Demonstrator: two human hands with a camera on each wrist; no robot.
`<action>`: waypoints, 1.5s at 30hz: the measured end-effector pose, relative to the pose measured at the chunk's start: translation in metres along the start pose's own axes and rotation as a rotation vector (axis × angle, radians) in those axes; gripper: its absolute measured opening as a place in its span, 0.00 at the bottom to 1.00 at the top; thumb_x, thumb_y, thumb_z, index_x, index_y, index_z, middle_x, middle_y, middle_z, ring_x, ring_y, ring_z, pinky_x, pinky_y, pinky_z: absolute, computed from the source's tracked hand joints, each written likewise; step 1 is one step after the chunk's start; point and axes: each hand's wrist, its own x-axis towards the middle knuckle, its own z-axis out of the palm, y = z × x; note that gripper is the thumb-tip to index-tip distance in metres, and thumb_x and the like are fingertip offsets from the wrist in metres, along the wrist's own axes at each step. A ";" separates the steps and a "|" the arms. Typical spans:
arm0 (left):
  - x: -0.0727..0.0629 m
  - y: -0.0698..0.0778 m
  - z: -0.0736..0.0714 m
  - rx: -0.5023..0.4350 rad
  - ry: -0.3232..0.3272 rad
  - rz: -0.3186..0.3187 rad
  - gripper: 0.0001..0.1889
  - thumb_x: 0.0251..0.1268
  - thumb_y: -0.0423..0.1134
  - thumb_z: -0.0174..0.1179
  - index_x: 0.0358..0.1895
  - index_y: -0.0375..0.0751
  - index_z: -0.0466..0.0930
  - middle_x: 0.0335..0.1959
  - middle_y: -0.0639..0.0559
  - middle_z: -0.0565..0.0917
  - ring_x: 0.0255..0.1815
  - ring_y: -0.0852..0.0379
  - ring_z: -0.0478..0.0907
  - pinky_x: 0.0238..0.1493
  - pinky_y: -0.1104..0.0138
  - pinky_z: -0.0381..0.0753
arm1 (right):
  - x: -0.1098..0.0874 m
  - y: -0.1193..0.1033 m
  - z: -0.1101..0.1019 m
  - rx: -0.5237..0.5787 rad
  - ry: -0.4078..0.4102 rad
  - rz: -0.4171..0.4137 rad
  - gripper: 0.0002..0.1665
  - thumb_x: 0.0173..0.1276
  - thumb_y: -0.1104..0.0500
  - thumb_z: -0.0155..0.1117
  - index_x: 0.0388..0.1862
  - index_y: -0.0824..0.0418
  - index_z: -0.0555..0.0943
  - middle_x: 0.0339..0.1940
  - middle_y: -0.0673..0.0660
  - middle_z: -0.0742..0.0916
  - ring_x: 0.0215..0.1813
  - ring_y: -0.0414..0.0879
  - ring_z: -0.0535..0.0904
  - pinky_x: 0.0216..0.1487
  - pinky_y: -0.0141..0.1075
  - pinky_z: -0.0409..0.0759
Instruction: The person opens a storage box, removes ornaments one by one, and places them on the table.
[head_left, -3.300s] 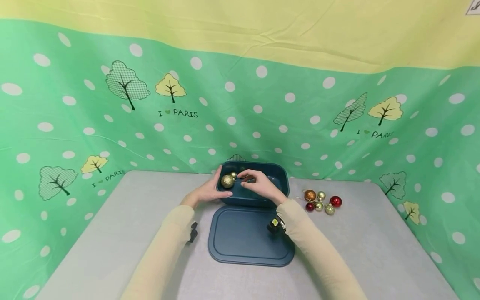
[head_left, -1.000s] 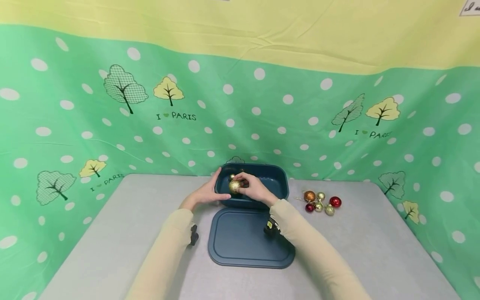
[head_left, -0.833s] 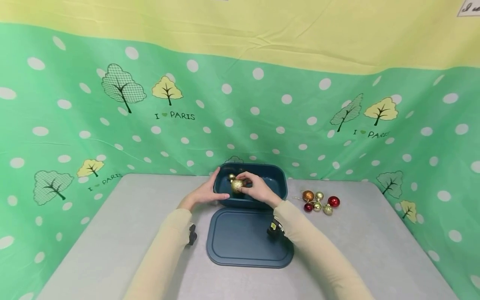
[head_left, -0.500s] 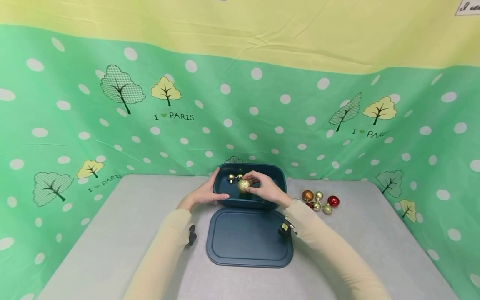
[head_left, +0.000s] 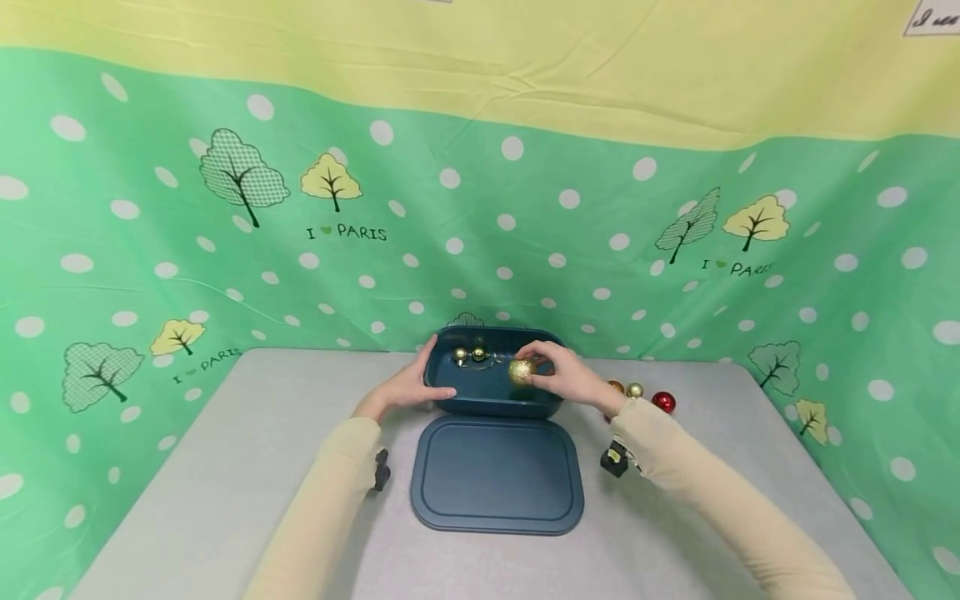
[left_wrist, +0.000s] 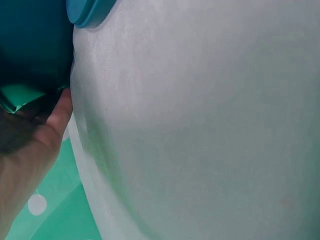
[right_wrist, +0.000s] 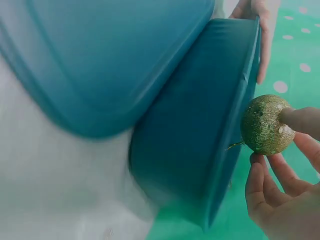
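A dark blue plastic box (head_left: 491, 407) stands near the back of the table. My left hand (head_left: 405, 388) holds its left end, with the thumb at the rim. In my right hand (head_left: 567, 377), a glittery gold Christmas bauble (right_wrist: 269, 125) is pinched between thumb and fingers. In the head view the bauble overlaps the right half of the box; in the right wrist view it is right at the rim. Two small shiny gold baubles, a left one (head_left: 460, 356) and a right one (head_left: 479, 354), lie inside the box towards the back left, with a thin string beside them.
A blue lid (head_left: 498, 475) lies flat in front of the box. To the right, a red bauble (head_left: 663, 402), a small gold bauble (head_left: 635, 390) and an orange bauble (head_left: 616, 388) lie on the grey table (head_left: 247, 467), partly behind my right arm. A green dotted curtain (head_left: 420, 267) hangs behind.
My right hand has taken hold of the glittery gold bauble and carried it from the box's left side to its right. Two small gold baubles now show uncovered. My left hand stays on the box.
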 end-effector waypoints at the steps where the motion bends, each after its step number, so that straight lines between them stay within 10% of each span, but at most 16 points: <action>1: 0.000 0.000 0.000 -0.003 0.000 0.000 0.60 0.57 0.49 0.69 0.77 0.44 0.26 0.75 0.28 0.43 0.73 0.32 0.48 0.70 0.44 0.50 | -0.002 -0.001 -0.003 -0.009 -0.001 0.003 0.20 0.67 0.68 0.63 0.58 0.65 0.76 0.54 0.61 0.79 0.51 0.55 0.78 0.47 0.45 0.80; 36: 0.002 -0.005 0.000 -0.007 -0.006 0.019 0.60 0.59 0.49 0.68 0.77 0.44 0.25 0.76 0.30 0.40 0.73 0.32 0.46 0.70 0.44 0.49 | -0.114 0.036 -0.080 -0.044 0.095 0.041 0.21 0.64 0.71 0.63 0.56 0.73 0.75 0.53 0.68 0.81 0.50 0.64 0.78 0.49 0.50 0.80; 45: -0.001 0.001 -0.001 -0.024 -0.018 0.005 0.60 0.59 0.50 0.68 0.77 0.44 0.25 0.76 0.32 0.38 0.74 0.33 0.43 0.71 0.45 0.48 | -0.142 0.058 -0.087 -0.033 0.193 0.140 0.22 0.66 0.70 0.61 0.59 0.76 0.73 0.54 0.72 0.80 0.51 0.66 0.77 0.46 0.33 0.79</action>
